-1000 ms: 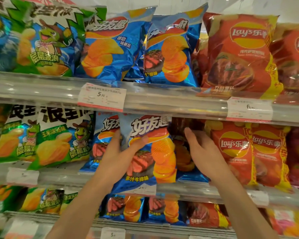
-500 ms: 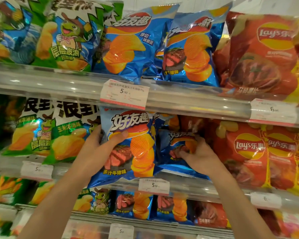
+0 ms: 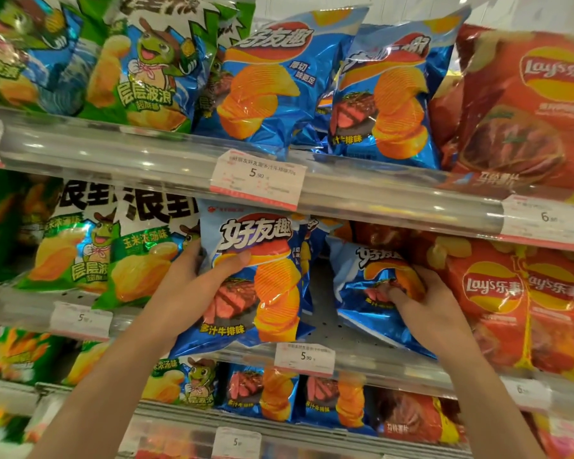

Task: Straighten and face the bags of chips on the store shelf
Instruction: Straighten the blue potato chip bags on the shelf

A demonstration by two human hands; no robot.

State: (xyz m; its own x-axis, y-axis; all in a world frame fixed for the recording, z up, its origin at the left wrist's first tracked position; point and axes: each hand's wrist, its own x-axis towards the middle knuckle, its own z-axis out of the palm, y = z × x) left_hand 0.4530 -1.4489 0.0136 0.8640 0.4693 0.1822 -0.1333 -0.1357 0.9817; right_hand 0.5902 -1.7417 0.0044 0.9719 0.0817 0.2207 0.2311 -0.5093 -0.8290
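Left hand grips upright blue bag | right hand clutches tilted blue bag

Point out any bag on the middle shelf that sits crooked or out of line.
The blue steak-flavour chip bag gripped by the right hand leans tilted and crumpled, set back from the shelf edge. The blue bag in the left hand faces front but overhangs the shelf rail.
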